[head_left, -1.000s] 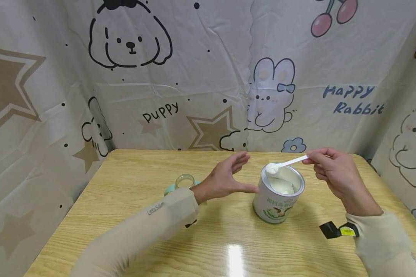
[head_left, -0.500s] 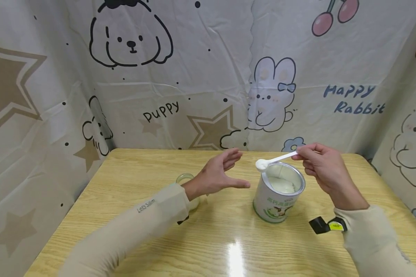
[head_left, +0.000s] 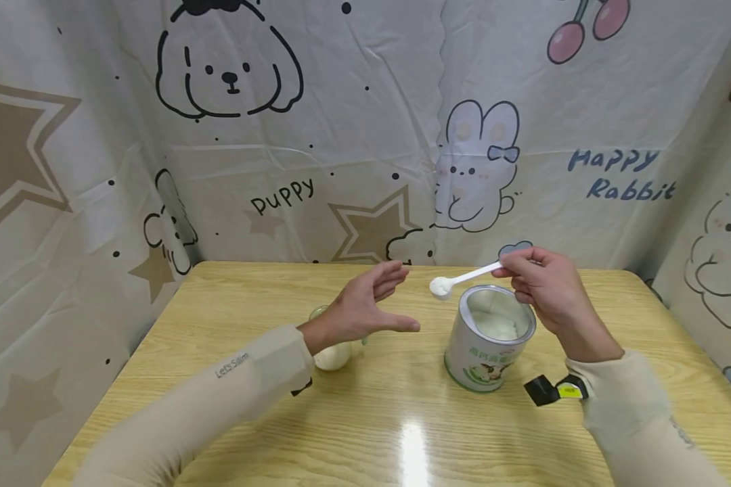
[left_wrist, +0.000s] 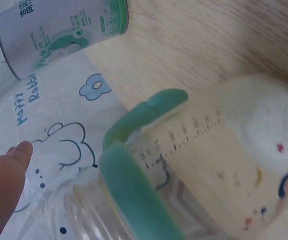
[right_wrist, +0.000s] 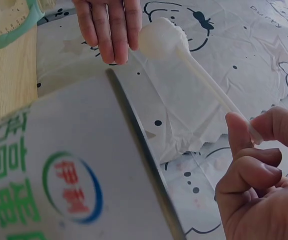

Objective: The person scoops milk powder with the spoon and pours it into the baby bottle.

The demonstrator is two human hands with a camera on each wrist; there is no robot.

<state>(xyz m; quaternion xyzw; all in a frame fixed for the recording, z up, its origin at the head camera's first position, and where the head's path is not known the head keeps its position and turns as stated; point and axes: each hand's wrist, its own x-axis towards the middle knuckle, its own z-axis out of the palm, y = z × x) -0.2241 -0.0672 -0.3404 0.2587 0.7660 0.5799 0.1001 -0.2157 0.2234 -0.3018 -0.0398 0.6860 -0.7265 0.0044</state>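
Note:
My right hand (head_left: 545,294) pinches the end of a white measuring scoop (head_left: 441,287) heaped with white powder. The scoop's bowl hangs in the air, just left of the rim of an open milk powder can (head_left: 484,362). Powder shows inside the can. My left hand (head_left: 365,304) is in the air left of the can, fingers straight, thumb apart, touching nothing. Partly hidden behind the left wrist stands a clear baby bottle (head_left: 333,356); the left wrist view shows its green handles (left_wrist: 138,192), open neck and printed scale (left_wrist: 176,140). Four fingers also appear beyond the scoop in the right wrist view.
A wooden table (head_left: 438,439) carries the can and the bottle. Behind it and at both sides hangs a patterned cloth (head_left: 365,135) with cartoon drawings. A black wrist strap (head_left: 554,390) sits on the right sleeve.
My right hand has carried the filled scoop up and left, from above the can's opening to beyond its left rim. My left hand has drawn back leftward, away from the can.

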